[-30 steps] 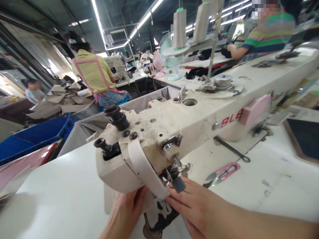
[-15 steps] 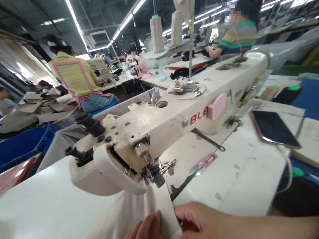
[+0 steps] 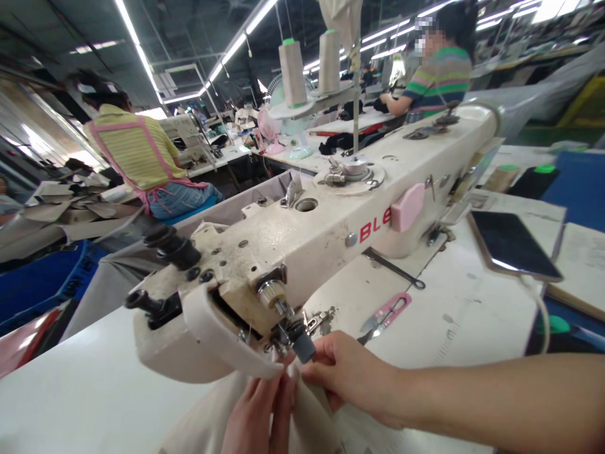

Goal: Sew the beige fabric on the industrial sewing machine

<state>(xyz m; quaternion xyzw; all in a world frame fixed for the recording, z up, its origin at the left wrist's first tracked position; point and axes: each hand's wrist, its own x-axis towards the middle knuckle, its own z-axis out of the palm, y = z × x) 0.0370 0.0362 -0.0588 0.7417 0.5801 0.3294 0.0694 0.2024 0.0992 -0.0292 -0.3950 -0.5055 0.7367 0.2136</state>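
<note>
A worn cream sewing machine lies across the white table, its head at the lower left. Beige fabric hangs under the machine's head. My left hand is below the head with its fingers closed together on the fabric near the needle. My right hand reaches in from the right and pinches the fabric's edge just beside the presser-foot parts and a grey knob. The needle itself is hidden by the head and my fingers.
Pink thread snips lie on the table right of my hands. A phone on a cable lies further right. Thread cones stand behind the machine. Two seated people work at other machines beyond; blue bins stand at the left.
Both hands have come up from the bottom edge to the needle area. A second ago they lay on dark patterned material; beige fabric is under the head since then. The view shifted left.
</note>
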